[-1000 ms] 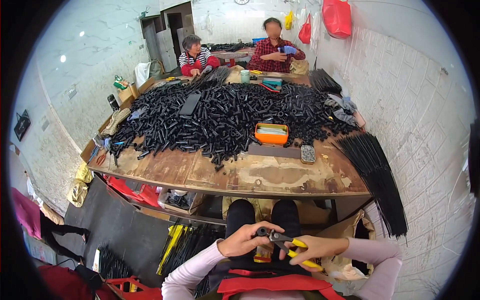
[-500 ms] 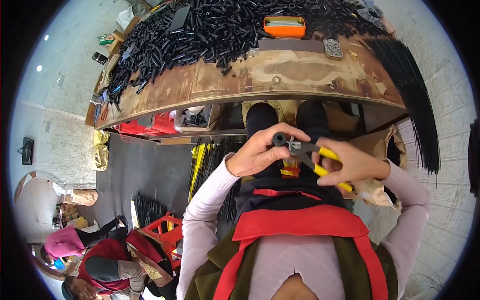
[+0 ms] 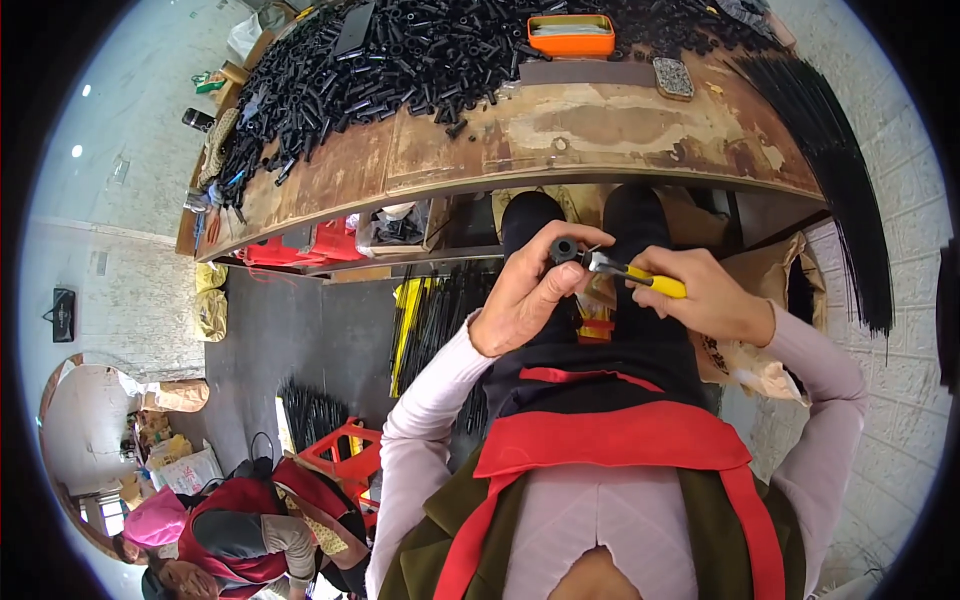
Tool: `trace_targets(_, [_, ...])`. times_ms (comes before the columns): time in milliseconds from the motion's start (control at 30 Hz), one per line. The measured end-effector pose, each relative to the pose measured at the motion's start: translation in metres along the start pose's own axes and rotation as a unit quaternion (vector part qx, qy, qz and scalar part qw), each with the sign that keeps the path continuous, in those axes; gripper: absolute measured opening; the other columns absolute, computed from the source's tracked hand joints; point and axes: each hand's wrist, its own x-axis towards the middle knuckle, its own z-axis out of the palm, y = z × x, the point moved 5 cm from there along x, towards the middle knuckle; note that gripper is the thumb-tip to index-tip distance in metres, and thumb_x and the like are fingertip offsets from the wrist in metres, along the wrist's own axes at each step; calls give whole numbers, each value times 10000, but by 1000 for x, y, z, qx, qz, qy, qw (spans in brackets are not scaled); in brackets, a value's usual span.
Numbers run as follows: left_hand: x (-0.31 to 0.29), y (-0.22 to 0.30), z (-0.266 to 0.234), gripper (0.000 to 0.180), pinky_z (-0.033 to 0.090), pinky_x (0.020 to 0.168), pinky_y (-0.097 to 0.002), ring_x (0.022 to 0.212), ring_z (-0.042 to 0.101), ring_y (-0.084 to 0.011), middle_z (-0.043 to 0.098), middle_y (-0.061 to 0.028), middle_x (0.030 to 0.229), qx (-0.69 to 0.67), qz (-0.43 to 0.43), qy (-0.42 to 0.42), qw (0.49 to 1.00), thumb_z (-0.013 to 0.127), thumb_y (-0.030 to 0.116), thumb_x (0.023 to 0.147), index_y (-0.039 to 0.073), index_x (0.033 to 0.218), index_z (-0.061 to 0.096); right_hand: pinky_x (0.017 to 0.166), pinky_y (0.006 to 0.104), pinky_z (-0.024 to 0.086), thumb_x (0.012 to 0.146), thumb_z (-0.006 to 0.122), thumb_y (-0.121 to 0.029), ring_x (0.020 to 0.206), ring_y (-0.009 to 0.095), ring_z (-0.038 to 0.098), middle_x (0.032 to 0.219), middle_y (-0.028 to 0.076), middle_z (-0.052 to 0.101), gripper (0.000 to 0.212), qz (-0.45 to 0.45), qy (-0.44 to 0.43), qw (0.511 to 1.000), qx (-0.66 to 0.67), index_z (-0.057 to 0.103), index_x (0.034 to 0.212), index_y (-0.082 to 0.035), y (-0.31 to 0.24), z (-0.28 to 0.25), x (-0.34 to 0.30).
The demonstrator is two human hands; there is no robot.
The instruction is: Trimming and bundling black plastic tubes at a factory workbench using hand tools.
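My left hand (image 3: 520, 302) pinches a short black tubular piece (image 3: 564, 249) between thumb and fingers, its round hollow end facing up. My right hand (image 3: 708, 296) is closed round pliers (image 3: 656, 282) with yellow handles. The metal jaws of the pliers touch or nearly touch the side of the black piece, beside my left thumb. A thin light sliver shows by the jaws, too small to name. Both hands are above my lap, in front of the bench edge.
Ahead, a worn wooden bench (image 3: 440, 150) carries a heap of black tubular pieces (image 3: 400, 75), an orange box (image 3: 571, 40) and a small tin (image 3: 673, 79). Black thin strands (image 3: 850, 190) hang over its right end. A paper sack (image 3: 765, 360) stands right; a co-worker (image 3: 235, 530) sits lower left.
The yellow handles were spread apart and are now squeezed together in my right hand. The black piece remains in my left hand. A person in pink at lower left has shifted.
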Motion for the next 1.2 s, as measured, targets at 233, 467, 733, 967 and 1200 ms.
trace_targets(233, [5,-7,-2,315,409,643,-260,689,447,-112,485,-33,754,39,27,-24,999,534,316,1002,17,1094,506,583,313,470,932,601,-204,604,172,624,751,115,651,245,31,-40,999,-1,598,1022,23,-12,-10,1])
trace_targets(467, [-2,-14,0,343,354,627,-233,703,407,-80,468,-10,795,42,-5,6,999,528,360,1000,28,1046,453,580,338,464,972,537,-330,614,198,634,762,128,672,366,115,-96,988,-21,604,1001,29,-27,-14,-6])
trace_targets(733, [-3,2,7,189,448,688,-288,757,565,-149,572,-82,814,14,-16,-11,1000,553,178,988,13,1037,476,525,280,454,990,508,-370,538,135,570,690,59,616,406,193,-122,970,79,584,879,14,-37,-6,-18])
trace_targets(967, [-6,3,12,164,404,734,-270,803,489,-162,512,-47,887,56,19,-121,991,562,63,871,28,1014,490,484,245,413,1000,516,-330,505,75,491,633,20,537,358,301,-209,925,98,568,853,-8,-42,-9,-31])
trace_targets(1200, [21,-7,-20,420,353,611,-233,665,370,-84,410,-7,761,-25,57,130,990,423,315,1039,-20,1291,448,662,401,485,751,671,-82,793,360,629,888,161,651,227,-135,213,911,-326,623,968,-38,35,-120,28])
